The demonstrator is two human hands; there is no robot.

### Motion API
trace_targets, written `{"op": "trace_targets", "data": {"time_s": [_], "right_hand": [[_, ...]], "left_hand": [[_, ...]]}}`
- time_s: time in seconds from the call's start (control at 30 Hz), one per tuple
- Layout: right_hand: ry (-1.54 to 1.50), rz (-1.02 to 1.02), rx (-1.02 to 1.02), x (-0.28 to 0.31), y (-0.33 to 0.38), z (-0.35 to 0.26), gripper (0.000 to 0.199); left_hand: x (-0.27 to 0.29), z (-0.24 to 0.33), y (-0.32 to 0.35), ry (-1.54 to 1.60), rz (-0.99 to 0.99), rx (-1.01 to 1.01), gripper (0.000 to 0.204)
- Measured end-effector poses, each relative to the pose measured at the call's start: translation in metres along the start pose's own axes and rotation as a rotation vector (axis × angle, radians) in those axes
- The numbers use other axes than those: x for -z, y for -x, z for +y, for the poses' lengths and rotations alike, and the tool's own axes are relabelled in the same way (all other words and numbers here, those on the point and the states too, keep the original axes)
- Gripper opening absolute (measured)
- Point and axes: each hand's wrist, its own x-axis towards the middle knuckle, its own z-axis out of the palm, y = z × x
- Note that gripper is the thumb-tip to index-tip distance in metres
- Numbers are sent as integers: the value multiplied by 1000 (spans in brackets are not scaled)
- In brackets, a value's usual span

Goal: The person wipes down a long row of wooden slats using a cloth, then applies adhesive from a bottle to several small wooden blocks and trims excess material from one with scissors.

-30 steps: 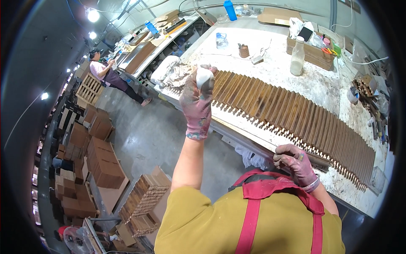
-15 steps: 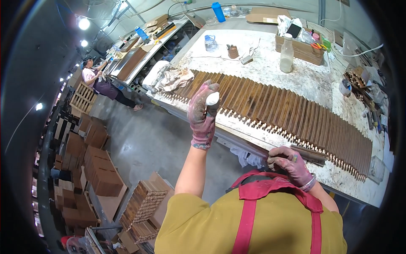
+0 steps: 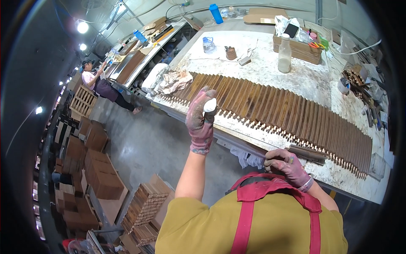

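My left hand [image 3: 200,120], in a stained pink work glove, is raised in front of the table's near edge. Its fingers are closed around a white rounded object [image 3: 209,105]; the rest of that object is hidden. Behind it runs a long row of dark brown wooden slats [image 3: 270,103], packed side by side with pale pegs at their near ends. My right hand [image 3: 289,165], also gloved, is low at the table's front edge with its fingers curled together. What they grip, if anything, cannot be made out. Beside it, a separate dark wooden piece [image 3: 308,154] lies against the row.
Crumpled cloths [image 3: 174,81] lie at the row's left end. Farther back stand a cloudy bottle [image 3: 284,55], a wooden box [image 3: 296,47] of odds and ends, and a small brown container [image 3: 231,53]. Another person [image 3: 101,82] works at a bench far left. Stacked boards [image 3: 141,203] stand on the floor.
My left hand has lowered slightly and shifted a little left, still around the white object. My right hand has moved slightly left, its fingers still curled. The slats have not moved.
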Motion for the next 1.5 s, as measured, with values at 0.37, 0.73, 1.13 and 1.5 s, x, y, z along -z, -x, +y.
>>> {"op": "trace_targets", "data": {"time_s": [0.37,0.73,1.13,1.5], "right_hand": [[56,22,66,-5,5,3,41],[113,151,146,21,31,10,27],[244,752,183,141,163,-2,19],[1032,860,294,371,172,-145,24]], "left_hand": [[-6,7,3,70,-74,197,29],[-58,-21,50,429,-251,676,47],[-145,21,50,628,-405,660,51],[-188,86,67,496,-232,732,55]]}}
